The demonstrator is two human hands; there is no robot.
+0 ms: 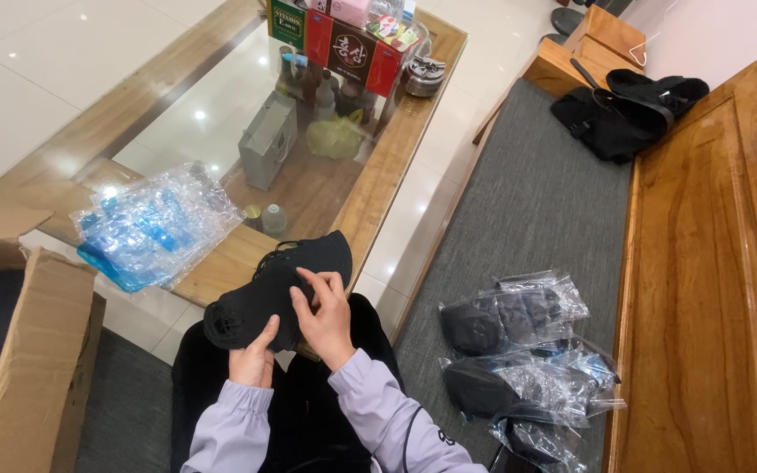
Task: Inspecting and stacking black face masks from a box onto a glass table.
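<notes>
A black lace-up shoe [256, 293] rests over my lap, its sole side partly turned toward me. My left hand [254, 352] grips it from below near the toe end. My right hand [326, 317] lies on the shoe's upper by the laces, fingers curled on the fabric. Lilac sleeves cover both of my forearms.
A glass-topped wooden coffee table [370, 188] stands ahead, with a pile of clear plastic bags [155, 229] on its near corner and boxes at the far end. Several bagged black shoes [519, 350] lie on the grey bench cushion to my right. An open cardboard box [32, 368] stands on my left.
</notes>
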